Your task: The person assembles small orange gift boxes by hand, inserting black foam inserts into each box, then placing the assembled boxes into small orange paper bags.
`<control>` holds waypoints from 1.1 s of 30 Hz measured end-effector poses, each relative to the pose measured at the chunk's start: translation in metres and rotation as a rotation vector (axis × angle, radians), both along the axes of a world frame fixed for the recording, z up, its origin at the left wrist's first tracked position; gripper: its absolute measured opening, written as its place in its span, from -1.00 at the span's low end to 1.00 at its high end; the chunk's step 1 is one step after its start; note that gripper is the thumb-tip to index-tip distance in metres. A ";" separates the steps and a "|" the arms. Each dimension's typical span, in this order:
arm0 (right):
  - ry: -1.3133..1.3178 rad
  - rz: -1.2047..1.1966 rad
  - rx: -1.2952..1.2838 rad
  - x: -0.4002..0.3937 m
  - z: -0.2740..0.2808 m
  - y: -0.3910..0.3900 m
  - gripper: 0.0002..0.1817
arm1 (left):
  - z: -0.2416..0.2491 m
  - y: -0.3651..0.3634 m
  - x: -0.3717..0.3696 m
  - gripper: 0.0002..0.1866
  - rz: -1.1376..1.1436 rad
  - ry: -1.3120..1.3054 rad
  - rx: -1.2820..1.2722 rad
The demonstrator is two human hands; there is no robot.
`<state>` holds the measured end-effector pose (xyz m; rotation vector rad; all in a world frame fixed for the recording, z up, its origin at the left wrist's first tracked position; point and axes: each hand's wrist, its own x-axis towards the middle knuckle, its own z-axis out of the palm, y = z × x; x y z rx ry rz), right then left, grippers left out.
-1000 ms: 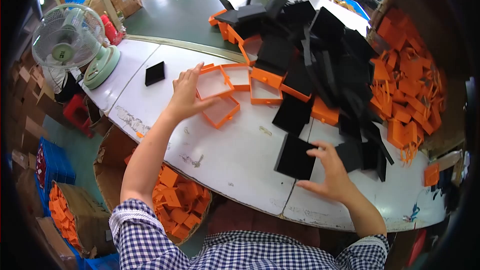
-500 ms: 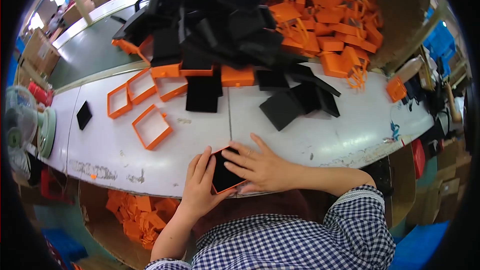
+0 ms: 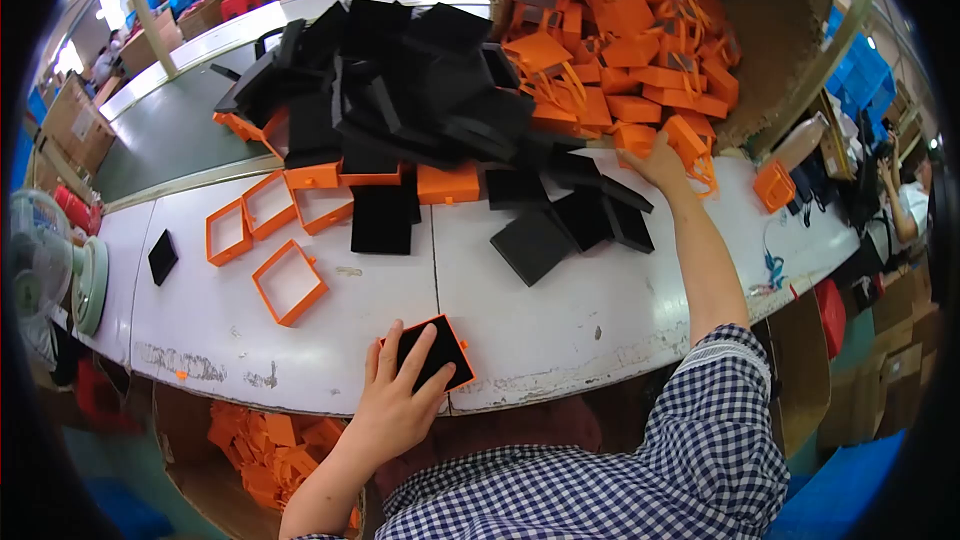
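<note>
Near the table's front edge lies an orange box with a black insert [image 3: 455,352]. My left hand [image 3: 405,390] rests on it, fingers spread over the black surface, thumb at the lower side. My right hand [image 3: 657,162] reaches to the front of the big pile of orange boxes [image 3: 640,50] at the back right, touching a small orange box there; its fingers are partly hidden among the boxes. Empty orange frames [image 3: 290,283] lie left of centre. A heap of black pads [image 3: 430,80] covers the back middle, with more loose black pads [image 3: 535,245] before it.
A fan [image 3: 90,280] stands at the left edge. One black pad [image 3: 163,258] lies alone on the left. An orange box [image 3: 773,186] and a teal item [image 3: 773,268] lie at right. Below the table is a carton of orange pieces [image 3: 270,450]. A co-worker's arm shows far right.
My right hand has left the box at the front edge and moved up and right to the orange pile. My left hand stays on the box. The camera view has shifted slightly.
</note>
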<state>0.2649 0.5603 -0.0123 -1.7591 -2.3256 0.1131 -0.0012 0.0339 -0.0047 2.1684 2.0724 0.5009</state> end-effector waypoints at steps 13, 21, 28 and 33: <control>0.792 0.393 -0.305 0.001 0.110 -0.152 -0.28 | 0.043 -0.010 -0.011 -0.14 0.124 0.090 -0.212; 0.650 0.275 -1.827 -0.047 0.041 -0.247 0.04 | 0.037 -0.043 -0.026 0.01 0.233 0.164 -0.185; 0.097 0.696 -0.690 -0.067 0.075 -0.271 -0.33 | 0.026 -0.069 -0.037 0.21 0.319 0.020 -0.197; 0.132 1.048 -0.006 -0.130 0.051 -0.294 -0.60 | 0.024 -0.077 -0.052 0.51 0.360 -0.147 -0.105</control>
